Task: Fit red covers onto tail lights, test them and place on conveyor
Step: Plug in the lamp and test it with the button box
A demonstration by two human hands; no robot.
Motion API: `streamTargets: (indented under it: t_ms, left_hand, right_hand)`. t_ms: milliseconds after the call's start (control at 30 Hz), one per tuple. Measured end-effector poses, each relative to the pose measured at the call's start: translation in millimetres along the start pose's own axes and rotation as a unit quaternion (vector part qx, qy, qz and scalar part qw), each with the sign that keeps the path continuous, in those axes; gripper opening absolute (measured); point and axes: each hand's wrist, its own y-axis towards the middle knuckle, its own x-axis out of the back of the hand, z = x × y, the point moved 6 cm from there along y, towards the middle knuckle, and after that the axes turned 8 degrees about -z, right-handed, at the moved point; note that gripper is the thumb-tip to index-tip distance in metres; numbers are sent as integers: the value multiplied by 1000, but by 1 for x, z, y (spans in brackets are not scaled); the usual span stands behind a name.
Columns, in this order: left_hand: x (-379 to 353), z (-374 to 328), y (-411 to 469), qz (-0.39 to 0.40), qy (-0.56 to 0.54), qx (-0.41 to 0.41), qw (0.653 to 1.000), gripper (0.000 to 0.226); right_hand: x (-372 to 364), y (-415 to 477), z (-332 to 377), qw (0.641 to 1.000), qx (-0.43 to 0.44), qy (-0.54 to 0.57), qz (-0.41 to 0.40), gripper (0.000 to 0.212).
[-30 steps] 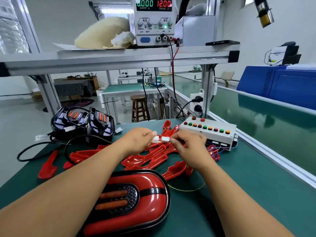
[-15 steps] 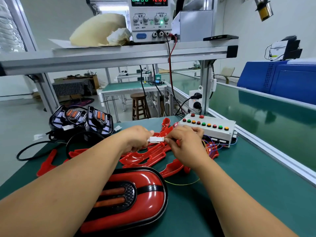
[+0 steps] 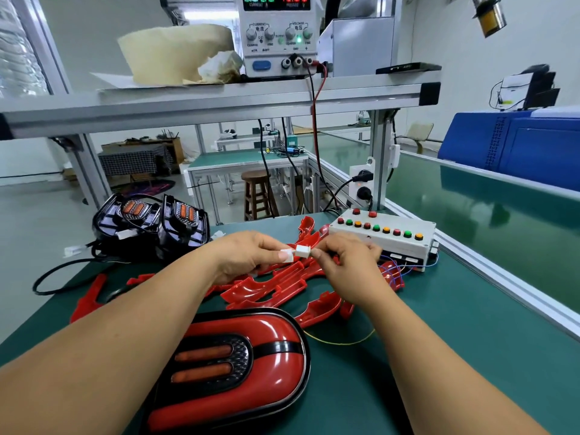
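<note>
Head view: the left hand (image 3: 248,255) pinches a small white plug (image 3: 287,255) and the right hand (image 3: 351,262) pinches the mating plug (image 3: 303,250), end to end above loose red covers (image 3: 266,290). The covered tail light (image 3: 232,365) lies on the desk (image 3: 455,324), nearer. Both plugs look light and stiff, so grip the housings, not the thin wires (image 3: 340,342).

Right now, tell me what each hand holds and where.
Left hand pinches one small white plastic connector by its left end; right hand pinches the second white connector by its right end.
</note>
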Motion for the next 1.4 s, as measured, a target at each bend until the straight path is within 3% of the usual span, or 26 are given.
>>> streamTargets:
  t_ms: [133, 400, 567, 700, 1100, 1267, 1333, 1400]
  left_hand:
    - [1, -8, -5, -33, 17, -62, 997, 22]
    - [-3, -15, -13, -73, 82, -108, 988, 25]
    - [0, -18, -16, -93, 110, -123, 982, 24]
    - [-2, -20, -15, -93, 135, -136, 977, 25]
    - [-6, -16, -18, -107, 146, -165, 970, 27]
    - [-6, -16, -29, -99, 245, -176, 948, 51]
    - [6, -18, -41, -147, 229, -207, 940, 44]
    - [25, -10, -54, -169, 196, -202, 945, 20]
  right_hand:
    - [0, 0, 1, 1000, 18, -14, 6, 17]
    - [-3, -2, 10, 997, 57, -56, -7, 11]
    - [-4, -1, 1, 997, 2, -80, 12, 26]
    - [-10, -2, 0, 998, -12, -34, 49, 36]
    - [-14, -8, 8, 999, -19, 35, 37, 32]
    - [-20, -12, 4, 999, -14, -2, 36, 22]
    - [-20, -12, 1, 999, -22, -5, 30, 22]
    - [-22, -12, -2, 999, -28, -17, 25, 23]
